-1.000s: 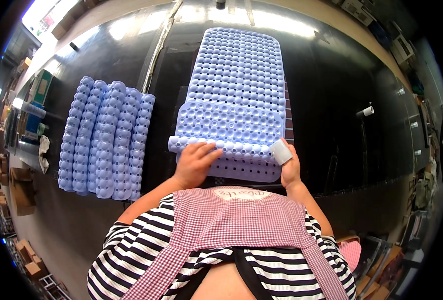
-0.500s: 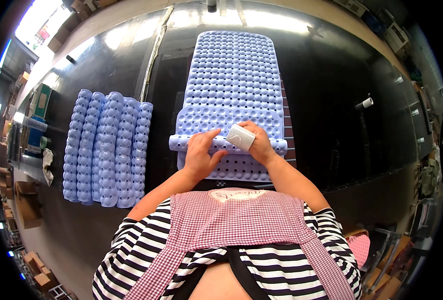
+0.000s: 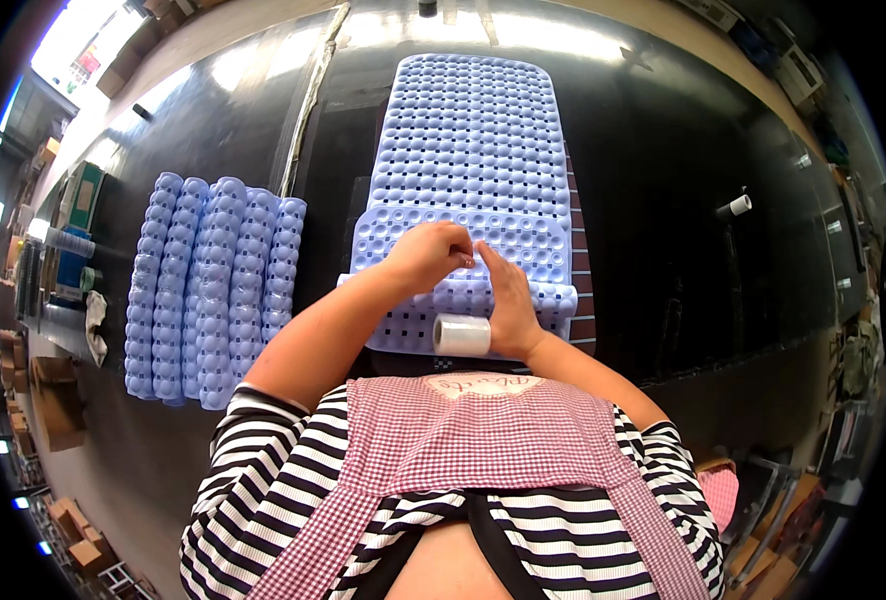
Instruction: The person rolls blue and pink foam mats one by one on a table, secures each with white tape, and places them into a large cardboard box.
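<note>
Your left hand [image 3: 428, 255]: it lies knuckles-up on the folded near end of the mat, fingers curled down and pressing into the bumpy surface; its fingertips meet those of your other hand.
Your right hand [image 3: 511, 300]: it stands on edge just beside the left one, palm turned toward it, fingers straight and close together, pushing against the same fold. I cannot tell whether the thumb hooks under the mat.
Mat [image 3: 473, 140]: a long pale blue rubber mat with rows of small cups and holes, stretched away from you across the middle of the table. Its near end is doubled over into a thick flap, and that flap sits under both of your hands.
Roll of tape [image 3: 462, 335]: a small whitish roll lying on its side at the near edge of the mat, touching the heel of your right hand, just in front of your apron [image 3: 483, 430].
Rolled mats [image 3: 213, 285]: a row of the same blue mats, already rolled, lying side by side to your left, well apart from the flat one.
Table [image 3: 683, 250]: dark and glossy, with a small white cylinder [image 3: 735, 207] far out on the right.
</note>
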{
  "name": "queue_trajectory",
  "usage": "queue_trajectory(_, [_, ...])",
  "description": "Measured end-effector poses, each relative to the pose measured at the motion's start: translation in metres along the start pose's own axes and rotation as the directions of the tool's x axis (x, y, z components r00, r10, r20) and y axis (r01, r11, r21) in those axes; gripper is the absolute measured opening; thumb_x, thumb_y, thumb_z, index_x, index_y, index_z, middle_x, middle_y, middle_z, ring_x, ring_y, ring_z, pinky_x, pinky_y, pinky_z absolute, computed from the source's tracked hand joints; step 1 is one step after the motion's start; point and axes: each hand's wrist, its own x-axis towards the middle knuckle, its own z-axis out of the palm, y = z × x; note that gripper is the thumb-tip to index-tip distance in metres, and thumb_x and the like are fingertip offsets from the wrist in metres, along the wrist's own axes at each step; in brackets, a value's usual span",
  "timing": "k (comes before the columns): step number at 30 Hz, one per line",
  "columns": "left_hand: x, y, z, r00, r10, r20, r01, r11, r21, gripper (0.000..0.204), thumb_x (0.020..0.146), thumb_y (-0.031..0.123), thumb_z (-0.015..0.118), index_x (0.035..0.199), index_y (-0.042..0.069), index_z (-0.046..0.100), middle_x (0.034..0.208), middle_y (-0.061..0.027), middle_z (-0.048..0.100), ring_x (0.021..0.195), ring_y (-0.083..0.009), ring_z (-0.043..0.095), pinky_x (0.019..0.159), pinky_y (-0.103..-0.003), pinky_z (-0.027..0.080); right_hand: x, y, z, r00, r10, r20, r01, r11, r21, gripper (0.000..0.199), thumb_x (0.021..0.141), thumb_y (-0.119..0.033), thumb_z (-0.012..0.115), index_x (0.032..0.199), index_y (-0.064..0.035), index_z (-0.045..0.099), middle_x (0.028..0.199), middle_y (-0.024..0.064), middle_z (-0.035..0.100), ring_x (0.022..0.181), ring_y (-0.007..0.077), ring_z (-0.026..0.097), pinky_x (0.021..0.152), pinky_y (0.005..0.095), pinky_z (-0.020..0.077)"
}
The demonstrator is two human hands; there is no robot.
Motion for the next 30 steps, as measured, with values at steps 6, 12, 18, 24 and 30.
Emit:
queue_trajectory(6, [0.014,-0.033,0.018,0.947,-0.25,0.204,0.198,0.95,0.243,0.032,0.079,0.032,0.084,0.096,0.008,0.072,0.09,-0.0117,0.072,0.087,-0.0315,0.069,0.079,-0.043,0.053,-0.021,-0.006,0.001,0.998,-0.014,0.056,0.014,1.0,0.015,0.112,0.077,-0.052,0.08,0.161,-0.0033,0.024,0.131,0.012,0.065,0.122,0.0305,0.057,0.105,0.0467,0.0344])
queue_trajectory(12, [-0.014,-0.053,-0.006,0.935,-0.346,-0.076,0.354,0.918,0.178,0.024,0.08,0.026,0.082,0.094,0.01,0.069,0.093,-0.0097,0.073,0.094,-0.0301,0.07,0.082,-0.043,0.053,0.007,0.026,0.013,0.988,0.07,0.135,-0.058,0.994,-0.089,0.101,0.081,-0.039,0.078,0.16,-0.0006,0.027,0.116,0.0067,0.072,0.108,0.0284,0.062,0.1,0.045,0.0393])
queue_trajectory(18, [-0.084,-0.026,0.029,0.95,0.238,-0.204,-0.121,0.879,0.462,0.055,0.082,0.016,0.076,0.134,0.008,0.06,0.142,-0.0128,0.057,0.135,-0.031,0.052,0.115,-0.053,0.032,0.086,0.075,0.007,0.951,0.264,0.161,-0.305,0.881,0.361,0.045,0.085,-0.027,0.077,0.123,-0.0059,0.067,0.1,0.0064,0.075,0.094,0.0217,0.07,0.083,0.037,0.0541])
queue_trajectory(24, [-0.015,-0.06,0.023,0.991,0.014,-0.133,0.067,0.811,0.581,0.09,0.078,0.032,0.081,0.154,0.01,0.04,0.163,-0.0146,0.036,0.151,-0.0339,0.031,0.121,-0.059,0.021,0.107,0.062,-0.011,0.919,0.304,0.252,-0.388,0.582,0.714,0.017,0.09,-0.015,0.074,0.104,-0.0045,0.075,0.099,0.0042,0.074,0.088,0.0102,0.068,0.076,0.0283,0.055])
queue_trajectory(30, [0.065,-0.055,-0.028,0.973,-0.225,0.046,0.16,0.806,0.57,0.088,0.069,0.037,0.088,0.146,0.015,0.052,0.16,-0.015,0.04,0.149,-0.0359,0.034,0.119,-0.054,0.03,0.072,0.052,-0.004,0.99,-0.127,0.061,0.117,0.983,0.143,0.044,0.083,-0.018,0.08,0.125,-0.0062,0.072,0.129,0.014,0.071,0.125,0.0269,0.066,0.113,0.0434,0.0437])
